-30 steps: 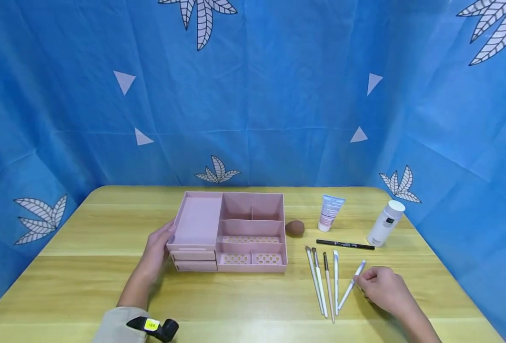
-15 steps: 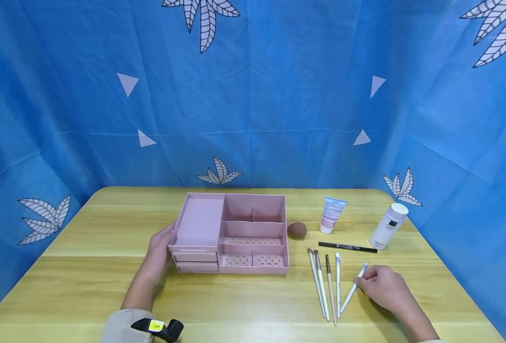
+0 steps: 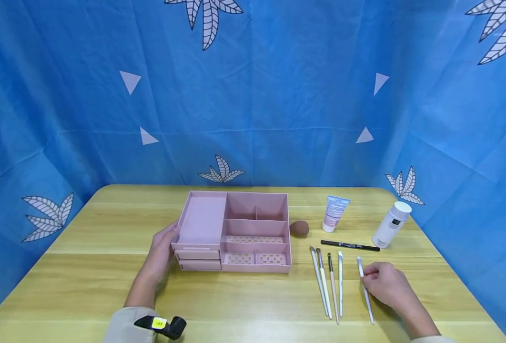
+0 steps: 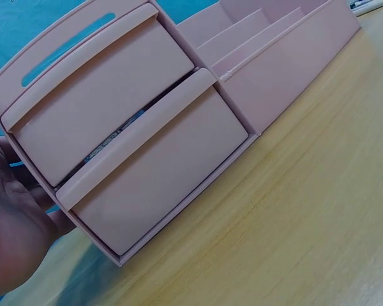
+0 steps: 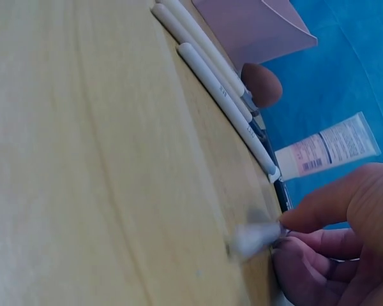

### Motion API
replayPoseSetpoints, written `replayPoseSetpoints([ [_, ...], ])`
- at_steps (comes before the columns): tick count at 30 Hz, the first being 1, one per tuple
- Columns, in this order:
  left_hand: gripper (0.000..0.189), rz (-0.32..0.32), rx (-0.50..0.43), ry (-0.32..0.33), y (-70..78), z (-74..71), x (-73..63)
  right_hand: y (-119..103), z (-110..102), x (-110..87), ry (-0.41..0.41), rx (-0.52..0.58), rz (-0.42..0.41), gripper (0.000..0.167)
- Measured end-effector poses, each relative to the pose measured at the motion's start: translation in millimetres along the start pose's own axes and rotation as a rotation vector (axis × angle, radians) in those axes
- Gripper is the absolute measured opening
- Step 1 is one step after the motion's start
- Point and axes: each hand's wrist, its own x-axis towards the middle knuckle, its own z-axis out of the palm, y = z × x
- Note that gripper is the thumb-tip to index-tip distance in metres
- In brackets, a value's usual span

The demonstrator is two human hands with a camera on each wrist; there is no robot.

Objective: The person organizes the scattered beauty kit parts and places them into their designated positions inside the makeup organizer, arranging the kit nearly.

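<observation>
My right hand [image 3: 386, 284] pinches a white makeup brush [image 3: 367, 300] between thumb and fingers, close over the table. In the right wrist view the end of that brush [image 5: 255, 239] is blurred. To its left, several makeup brushes [image 3: 340, 288] lie side by side, bristles toward the back. My left hand [image 3: 160, 252] rests along the left side of a pink desktop organizer [image 3: 200, 219], its fingers partly hidden behind the side wall in the left wrist view. Two closed drawers [image 4: 153, 172] face front; the organizer's right half has open compartments with nothing in them.
A brown makeup sponge [image 3: 299, 228] lies against the organizer's right side. Farther right stand a small blue-and-pink tube [image 3: 335, 213] and a white bottle [image 3: 392, 225], with a black pen [image 3: 350, 245] lying in front. A blue curtain [image 3: 253, 95] hangs behind the wooden table [image 3: 86, 286].
The brush in my right hand has turned, its near end swinging right, away from the row of brushes. My left hand stays at the organizer. The head view has shifted slightly.
</observation>
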Motion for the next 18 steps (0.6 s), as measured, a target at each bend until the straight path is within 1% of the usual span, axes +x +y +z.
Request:
replayPoseSetpoints([
  [13, 0.058, -0.015, -0.009, 0.016, -1.2, 0.6, 0.5, -1.2, -1.9, 2.9, 0.008, -0.038, -0.026, 0.024],
  [18, 0.058, -0.024, -0.003, 0.02, -1.1, 0.3, 0.2, -2.4, -1.7, 5.0, -0.006, -0.042, -0.016, 0.024],
])
